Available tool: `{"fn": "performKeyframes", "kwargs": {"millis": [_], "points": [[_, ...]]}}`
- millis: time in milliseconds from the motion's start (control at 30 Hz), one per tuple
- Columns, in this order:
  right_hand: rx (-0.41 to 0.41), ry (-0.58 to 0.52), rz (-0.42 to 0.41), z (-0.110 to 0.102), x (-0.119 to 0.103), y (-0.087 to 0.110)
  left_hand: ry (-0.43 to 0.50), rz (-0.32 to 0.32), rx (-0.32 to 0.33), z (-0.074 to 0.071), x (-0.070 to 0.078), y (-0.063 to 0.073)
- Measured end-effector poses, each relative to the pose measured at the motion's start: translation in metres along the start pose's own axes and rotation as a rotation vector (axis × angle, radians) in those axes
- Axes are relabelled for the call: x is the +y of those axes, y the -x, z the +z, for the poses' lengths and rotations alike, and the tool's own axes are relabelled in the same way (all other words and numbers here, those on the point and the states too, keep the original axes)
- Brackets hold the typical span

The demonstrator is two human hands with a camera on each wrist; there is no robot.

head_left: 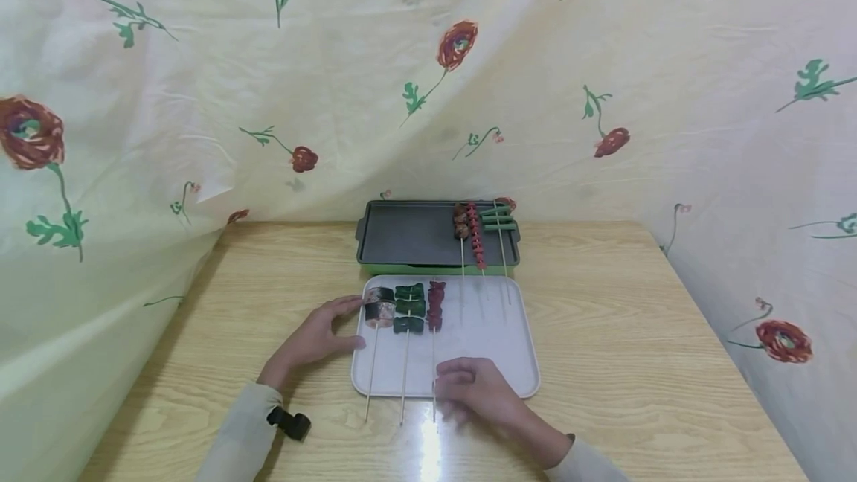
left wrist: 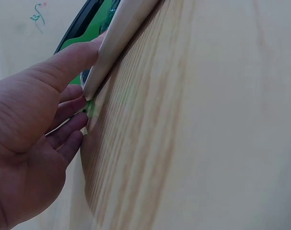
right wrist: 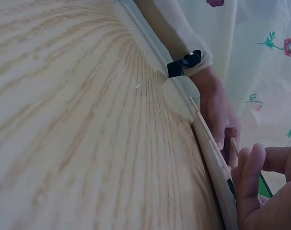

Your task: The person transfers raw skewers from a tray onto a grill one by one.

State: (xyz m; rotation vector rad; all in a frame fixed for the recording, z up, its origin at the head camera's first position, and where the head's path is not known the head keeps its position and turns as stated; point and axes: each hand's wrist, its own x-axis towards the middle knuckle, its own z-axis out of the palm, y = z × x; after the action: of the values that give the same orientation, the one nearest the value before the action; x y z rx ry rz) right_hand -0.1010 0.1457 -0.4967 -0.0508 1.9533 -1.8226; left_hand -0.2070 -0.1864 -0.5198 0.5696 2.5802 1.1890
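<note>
On the white tray (head_left: 478,348), three skewers lie side by side: a pale chunky one with dark bands (head_left: 379,309), a dark green one (head_left: 410,309) and a red meat skewer (head_left: 435,306). Their sticks point toward me past the tray's near rim. My left hand (head_left: 328,333) rests at the tray's left edge, fingers loosely spread. The left wrist view shows its thumb (left wrist: 90,50) against the tray's rim. With curled fingers, my right hand (head_left: 475,389) pinches the stick of the red meat skewer near the tray's front; its fingertips partly hide the stick.
Behind the tray stands a green-sided grill pan (head_left: 408,233). At its right lie a brown skewer (head_left: 460,222), a red beaded-looking skewer (head_left: 475,236) and a green-stick skewer (head_left: 498,220), their sticks reaching over the tray. Flowered cloth (head_left: 361,80) hangs behind the wooden table (head_left: 602,318).
</note>
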Motion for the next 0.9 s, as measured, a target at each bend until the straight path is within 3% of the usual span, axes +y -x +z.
{"fn": "performKeyframes", "kwargs": {"millis": [400,900], "points": [[0.053,-0.007,0.004,-0.0013,-0.0042,0.0022,0.002,-0.01,-0.003,-0.0008,0.0016,-0.0004],[0.046,-0.094,0.062,-0.005,-0.0064,0.0088,0.014,-0.013,-0.005,-0.0006,0.0021,0.0005]]}}
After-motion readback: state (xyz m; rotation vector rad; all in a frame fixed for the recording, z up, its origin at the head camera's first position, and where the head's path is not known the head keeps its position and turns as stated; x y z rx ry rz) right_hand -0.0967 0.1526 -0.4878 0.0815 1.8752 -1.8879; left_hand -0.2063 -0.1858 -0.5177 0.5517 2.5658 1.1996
